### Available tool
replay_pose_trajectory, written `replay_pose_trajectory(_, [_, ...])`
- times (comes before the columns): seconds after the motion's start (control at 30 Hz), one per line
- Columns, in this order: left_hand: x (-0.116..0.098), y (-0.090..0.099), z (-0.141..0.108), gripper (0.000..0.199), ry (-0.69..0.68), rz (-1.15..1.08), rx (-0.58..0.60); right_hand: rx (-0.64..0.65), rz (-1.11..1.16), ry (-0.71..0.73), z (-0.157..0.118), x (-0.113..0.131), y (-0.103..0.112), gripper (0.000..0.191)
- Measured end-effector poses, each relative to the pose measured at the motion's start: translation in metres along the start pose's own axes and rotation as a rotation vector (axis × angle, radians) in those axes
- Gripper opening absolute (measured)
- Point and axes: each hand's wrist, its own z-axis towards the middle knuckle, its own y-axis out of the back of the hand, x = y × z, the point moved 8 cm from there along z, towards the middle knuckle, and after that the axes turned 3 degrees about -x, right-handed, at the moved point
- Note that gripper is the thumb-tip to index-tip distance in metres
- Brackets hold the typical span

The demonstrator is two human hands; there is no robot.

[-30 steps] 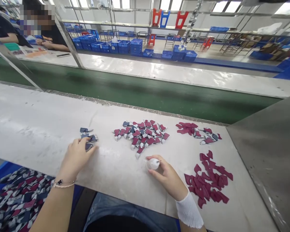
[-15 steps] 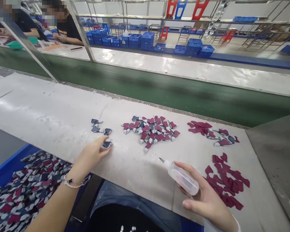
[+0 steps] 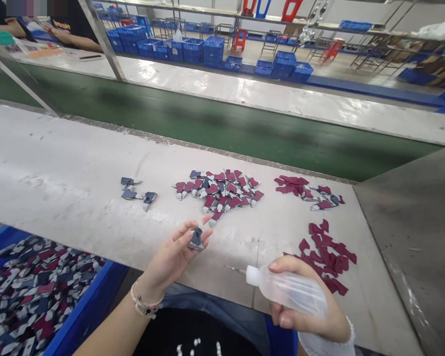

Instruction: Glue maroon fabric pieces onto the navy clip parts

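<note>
The left hand (image 3: 170, 262) pinches a small navy piece (image 3: 196, 239) above the surface (image 3: 59, 163), close for checking; the right hand (image 3: 328, 324) wraps around a clear squeeze bottle (image 3: 292, 291), its needle tip angled that way.

A long pale grey desk (image 3: 59, 148), a few small navy-and-white pieces (image 3: 137, 192), a heap of maroon-and-navy pieces (image 3: 218, 192), a looser maroon-and-grey cluster (image 3: 306, 192), a pile of flat maroon cutouts (image 3: 324, 254)
</note>
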Motion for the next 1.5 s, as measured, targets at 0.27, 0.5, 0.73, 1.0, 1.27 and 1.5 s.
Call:
replay_pose_trajectory(0.27, [0.031, -0.023, -0.005, 0.067, 0.194, 0.002, 0.13, 0.114, -0.07, 0.115, 0.007, 0.011, 0.002, 0.049])
replay_pose_trajectory(0.5, [0.049, -0.016, -0.004, 0.019, 0.228, -0.073, -0.042, 0.013, -0.286, 0.195, 0.014, 0.022, 0.006, 0.047])
replay_pose_trajectory(0.73, [0.043, -0.029, -0.011, 0.013, 0.273, 0.022, 0.091, 0.056, -0.299, 0.239, 0.01, 0.039, -0.01, 0.032])
replay_pose_trajectory(1.0, [0.041, -0.046, -0.028, 0.063, 0.195, 0.33, 0.295, -0.147, -0.443, 0.233, -0.002, 0.036, -0.004, 0.035])
replay_pose_trajectory(1.27, [0.03, -0.03, -0.03, 0.051, -0.163, 0.865, 0.081, -0.266, -0.655, 0.216, 0.001, 0.039, -0.029, 0.031])
replay_pose_trajectory(1.5, [0.017, -0.033, -0.034, 0.046, -0.328, 1.12, 0.005, -0.254, -0.786, 0.341, -0.003, 0.051, -0.049, 0.032])
